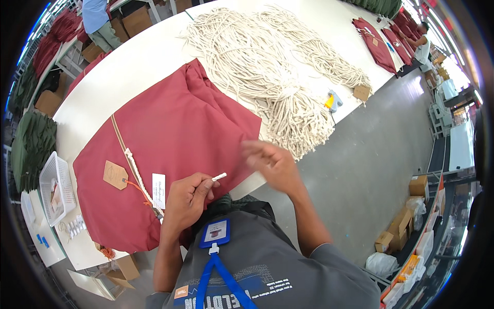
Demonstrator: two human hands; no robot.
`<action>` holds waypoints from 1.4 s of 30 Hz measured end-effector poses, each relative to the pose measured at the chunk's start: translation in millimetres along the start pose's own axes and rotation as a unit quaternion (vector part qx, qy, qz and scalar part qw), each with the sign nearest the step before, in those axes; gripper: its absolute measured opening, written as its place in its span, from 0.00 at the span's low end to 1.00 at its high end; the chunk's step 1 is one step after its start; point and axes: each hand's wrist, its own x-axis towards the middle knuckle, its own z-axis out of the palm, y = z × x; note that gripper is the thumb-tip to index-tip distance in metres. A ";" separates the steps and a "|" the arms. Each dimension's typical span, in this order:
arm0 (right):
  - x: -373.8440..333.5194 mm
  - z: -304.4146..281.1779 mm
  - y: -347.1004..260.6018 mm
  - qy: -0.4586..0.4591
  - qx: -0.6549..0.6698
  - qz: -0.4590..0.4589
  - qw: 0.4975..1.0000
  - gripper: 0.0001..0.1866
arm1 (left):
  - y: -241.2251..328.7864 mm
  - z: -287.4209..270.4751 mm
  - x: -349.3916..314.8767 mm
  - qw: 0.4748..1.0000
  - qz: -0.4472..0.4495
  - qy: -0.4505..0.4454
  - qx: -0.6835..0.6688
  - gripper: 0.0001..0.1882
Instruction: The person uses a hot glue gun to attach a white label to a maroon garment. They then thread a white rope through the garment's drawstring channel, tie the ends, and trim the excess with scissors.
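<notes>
The red bag (175, 134) already carries its tag (115, 175) and cord (138, 172), whose tip the left hand (186, 203) pinches, while the right hand (271, 162) hovers, fingers apart, holding nothing.

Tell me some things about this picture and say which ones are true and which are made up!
1. The left hand pinches a white cord end. True.
2. The cloth bag on the table is blue. False: it is dark red.
3. A big pile of pale rope lies behind the bag. True.
4. The right hand holds scissors. False: it is open over the bag's edge and holds nothing.
5. A brown tag lies on the bag. True.
6. The white basket sits on top of the rope. False: it stands at the table's left end, beside the bag.
</notes>
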 end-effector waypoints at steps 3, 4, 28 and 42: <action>-1.7 26.9 -43.6 -0.118 -0.070 -0.075 0.988 0.21 | -1.5 -0.5 0.6 1.000 -0.003 -0.006 -0.008 0.10; -1.0 35.3 -48.7 -0.127 -0.058 -0.083 0.987 0.20 | -1.9 -1.6 -0.5 1.000 0.014 -0.001 0.005 0.09; 36.9 102.9 -51.2 -0.102 -0.090 -0.152 0.979 0.07 | -0.5 -64.6 -65.9 0.963 -0.123 0.133 -0.201 0.08; 12.0 128.4 -32.5 -0.125 -0.232 -0.328 0.907 0.06 | -42.1 -43.1 -51.0 0.954 -0.005 0.199 -0.226 0.09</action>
